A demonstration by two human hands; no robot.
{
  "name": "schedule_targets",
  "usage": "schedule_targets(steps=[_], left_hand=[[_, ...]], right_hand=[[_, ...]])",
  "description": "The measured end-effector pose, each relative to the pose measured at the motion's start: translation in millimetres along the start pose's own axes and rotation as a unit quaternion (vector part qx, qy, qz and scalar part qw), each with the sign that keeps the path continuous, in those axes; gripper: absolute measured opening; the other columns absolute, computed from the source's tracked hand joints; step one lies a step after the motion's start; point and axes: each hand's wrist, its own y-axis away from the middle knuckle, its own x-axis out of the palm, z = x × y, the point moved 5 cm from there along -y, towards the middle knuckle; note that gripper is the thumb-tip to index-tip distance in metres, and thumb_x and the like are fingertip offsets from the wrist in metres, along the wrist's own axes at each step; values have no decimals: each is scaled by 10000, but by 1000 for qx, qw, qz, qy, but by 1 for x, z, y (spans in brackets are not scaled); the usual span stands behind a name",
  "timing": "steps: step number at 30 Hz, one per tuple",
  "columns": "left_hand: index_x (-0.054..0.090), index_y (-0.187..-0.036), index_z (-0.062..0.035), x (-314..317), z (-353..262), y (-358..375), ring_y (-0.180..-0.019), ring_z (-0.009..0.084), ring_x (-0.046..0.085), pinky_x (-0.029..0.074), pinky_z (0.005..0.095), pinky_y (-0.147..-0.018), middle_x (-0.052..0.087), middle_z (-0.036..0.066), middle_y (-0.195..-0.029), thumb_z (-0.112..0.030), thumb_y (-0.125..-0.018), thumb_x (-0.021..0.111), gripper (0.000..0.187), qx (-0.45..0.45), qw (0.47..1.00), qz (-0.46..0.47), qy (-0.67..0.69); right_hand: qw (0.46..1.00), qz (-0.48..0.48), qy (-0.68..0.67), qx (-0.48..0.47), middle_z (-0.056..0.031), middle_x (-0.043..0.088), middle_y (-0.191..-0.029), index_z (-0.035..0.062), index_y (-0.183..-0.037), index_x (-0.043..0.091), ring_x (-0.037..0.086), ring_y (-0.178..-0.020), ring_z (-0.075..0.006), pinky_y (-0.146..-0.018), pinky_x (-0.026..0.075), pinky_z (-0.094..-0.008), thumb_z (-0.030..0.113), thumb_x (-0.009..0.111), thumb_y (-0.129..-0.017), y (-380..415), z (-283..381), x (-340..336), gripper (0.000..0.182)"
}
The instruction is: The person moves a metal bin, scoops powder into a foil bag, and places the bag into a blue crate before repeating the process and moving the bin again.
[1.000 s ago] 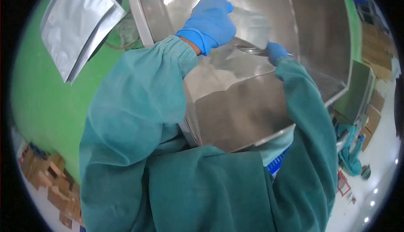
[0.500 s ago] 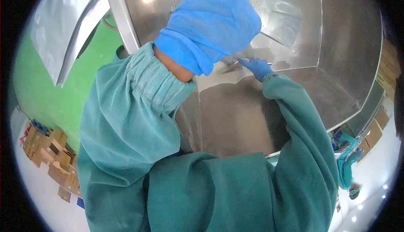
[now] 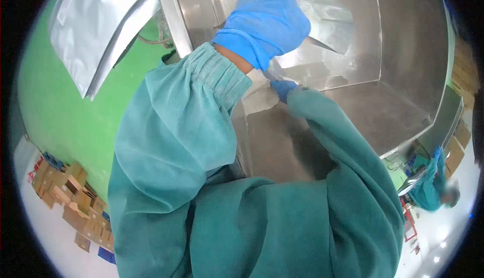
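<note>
Steel trough (image 3: 406, 46) beside green floor (image 3: 55, 111), left hand (image 3: 274, 16) clamped on pouch (image 3: 328, 23), right hand (image 3: 284, 90) unclear.

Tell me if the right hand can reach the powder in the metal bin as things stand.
Probably yes: the right hand is inside the metal bin, right beside the powder, with nothing visible between them. The left hand holds a silver bag, seemingly leaving the way free.

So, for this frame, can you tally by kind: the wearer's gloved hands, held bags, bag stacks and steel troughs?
Gloved hands: 2 (left hand, right hand)
Held silvery bag: 1
Stack of bags: 1
Steel trough: 1
Total: 5
</note>
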Motion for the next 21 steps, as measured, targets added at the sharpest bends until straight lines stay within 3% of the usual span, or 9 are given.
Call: schedule_targets(steps=[2, 3, 5, 6, 8, 11, 15, 18, 21], left_hand=[[584, -1000, 42, 3, -1, -3, -865, 332, 572, 442, 385, -814, 580, 220, -869, -20, -663, 544, 345, 10, 1000, 8, -16], [600, -1022, -8, 6, 1, -6, -862, 341, 573, 448, 387, -807, 591, 218, -892, -64, -672, 536, 360, -19, 999, 35, -37], [615, -1043, -57, 9, 2, -7, -859, 350, 573, 454, 390, -799, 601, 216, -916, -107, -681, 527, 376, -45, 996, 51, -59], [619, -1039, -64, 10, 2, -6, -875, 345, 572, 452, 384, -810, 601, 210, -929, -106, -681, 527, 373, -63, 994, 66, -62], [623, -1036, -70, 12, 1, -5, -891, 341, 570, 450, 379, -820, 601, 204, -942, -106, -681, 527, 370, -66, 995, 63, -49], [630, -1018, -74, 17, 4, -1, -942, 329, 557, 443, 358, -846, 598, 176, -997, -90, -687, 513, 351, -85, 991, 91, -40], [631, -1004, -67, 19, 3, 1, -955, 326, 560, 443, 345, -854, 597, 169, -1017, -84, -681, 534, 338, -54, 988, 131, -65], [629, -1002, -61, 22, 2, 4, -945, 326, 571, 449, 343, -848, 601, 170, -1014, -89, -667, 567, 342, -114, 976, 182, -25], [629, -1003, -62, 16, -4, 5, -931, 325, 581, 456, 344, -837, 609, 170, -1001, -85, -655, 582, 352, -130, 970, 203, -18]], right_hand=[[934, 99, 295, -177, -163, 607, -1011, 107, -1103, 577, 594, -929, -295, -750, 465, -405, 309, 588, -786, -24, -5, 11, 376], [935, 87, 294, -175, -163, 607, -1011, 107, -1103, 577, 594, -929, -295, -750, 465, -405, 309, 588, -786, -33, -13, 16, 376], [980, 81, -122, 135, -155, 614, -997, 102, -1131, 553, 592, -921, -294, -770, 463, -400, 247, 589, -788, -45, -54, 19, 374], [980, 73, -120, 139, -155, 614, -997, 102, -1131, 553, 592, -921, -294, -770, 463, -400, 247, 589, -788, -22, -48, 5, 374], [956, 38, 215, -195, -169, 621, -956, 64, -1069, 568, 604, -898, -303, -765, 479, -389, 215, 546, -790, 62, 22, -53, 318], [953, 8, 203, -225, -193, 611, -965, 48, -1082, 561, 605, -883, -309, -768, 473, -386, 173, 529, -805, 144, 49, -131, 306], [948, -151, 206, -192, -206, 607, -963, 41, -1090, 557, 592, -876, -348, -771, 469, -412, 141, 528, -804, 256, 84, -253, 304], [896, -313, 299, -95, -184, 616, -957, 18, -1076, 549, 592, -866, -362, -755, 472, -397, 116, 524, -806, 331, 135, -289, 288], [832, -333, 439, -65, -168, 627, -906, 13, -1016, 550, 601, -827, -362, -700, 481, -422, 91, 531, -773, 334, 181, -269, 256]])
